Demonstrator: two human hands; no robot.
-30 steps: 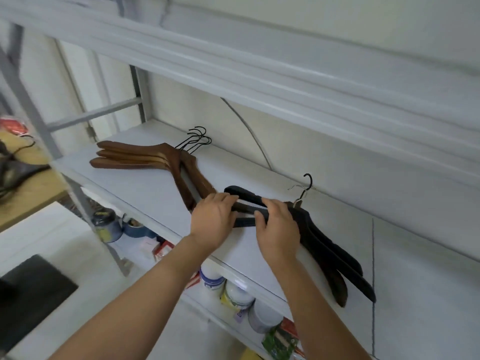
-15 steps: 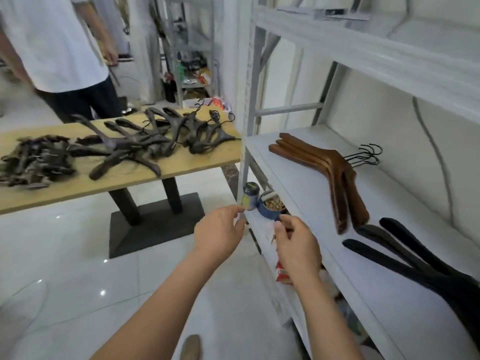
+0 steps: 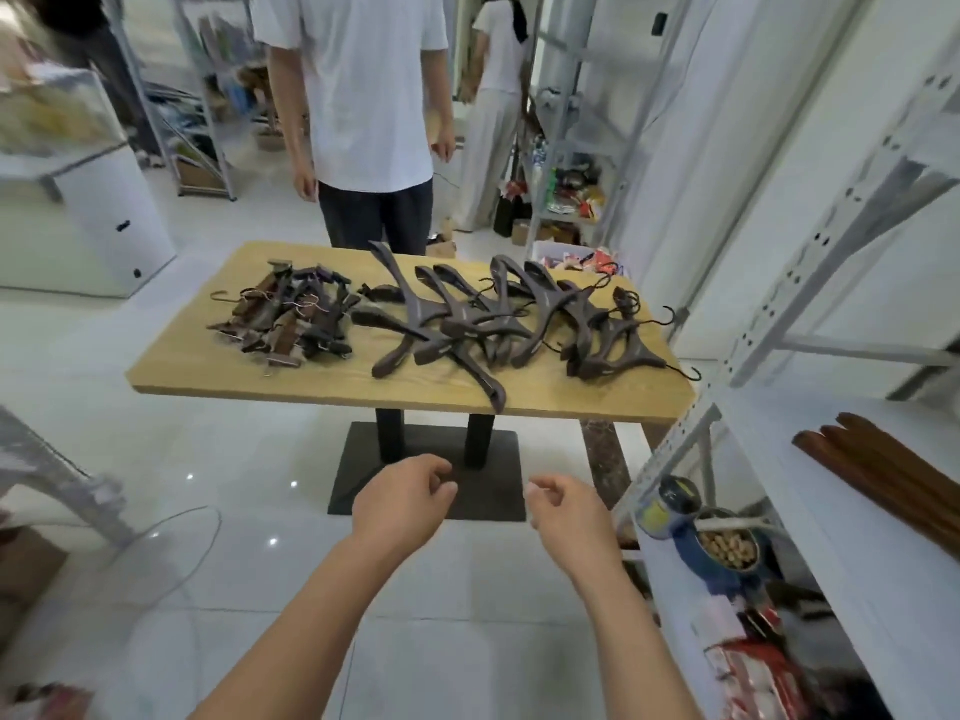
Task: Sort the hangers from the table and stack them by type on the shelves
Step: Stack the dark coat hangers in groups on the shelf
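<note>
Wooden table (image 3: 311,376) at 12 o'clock, black pedestal base (image 3: 426,475) on a glossy white tile floor (image 3: 208,459). On the tabletop there's a tangled heap of small clip hangers (image 3: 291,319) at its 9 o'clock end. Big dark hangers (image 3: 498,324) sprawl from centre to its 3 o'clock end, one arm overhanging the near edge.

White metal shelf unit (image 3: 831,511) at 3 o'clock. Brown wooden hangers (image 3: 883,470) are stacked on it, only the arm ends in frame.

Lower shelf, 4 o'clock: tin can (image 3: 667,506) just beside a blue tub (image 3: 727,550) holding small tan pieces, can't tell what. Red packets (image 3: 753,662) at 5 o'clock, blurred.

Person in white tee (image 3: 363,96) at the table's far side, 12 o'clock. Second person (image 3: 493,96) at 1 o'clock by a cluttered rack (image 3: 582,148).

Left hand (image 3: 400,504) and right hand (image 3: 569,511) at 6 o'clock over the floor, fingers loosely curled, both empty, short of the table.
</note>
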